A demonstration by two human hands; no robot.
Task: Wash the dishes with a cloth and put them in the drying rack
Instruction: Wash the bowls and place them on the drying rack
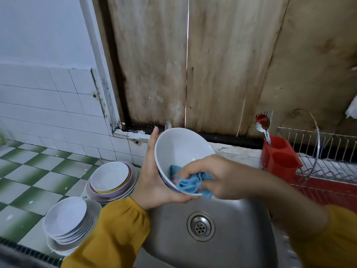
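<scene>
A white bowl [179, 149] is tilted toward me above the steel sink [228, 211]. My left hand [152, 178] grips its left side and underside, thumb up along the rim. My right hand [210, 175] holds a crumpled blue cloth [190, 182] pressed against the bowl's lower inner wall and near rim. The wire drying rack [328, 165] stands to the right of the sink on a red tray, with no dishes visible in it.
Two stacks of plates and shallow bowls [110, 178] [67, 221] sit left of the sink on the green-and-white tiled counter. A red cutlery holder [280, 161] with spoons and a fork hangs on the rack's left end. A stained wooden board stands behind the sink.
</scene>
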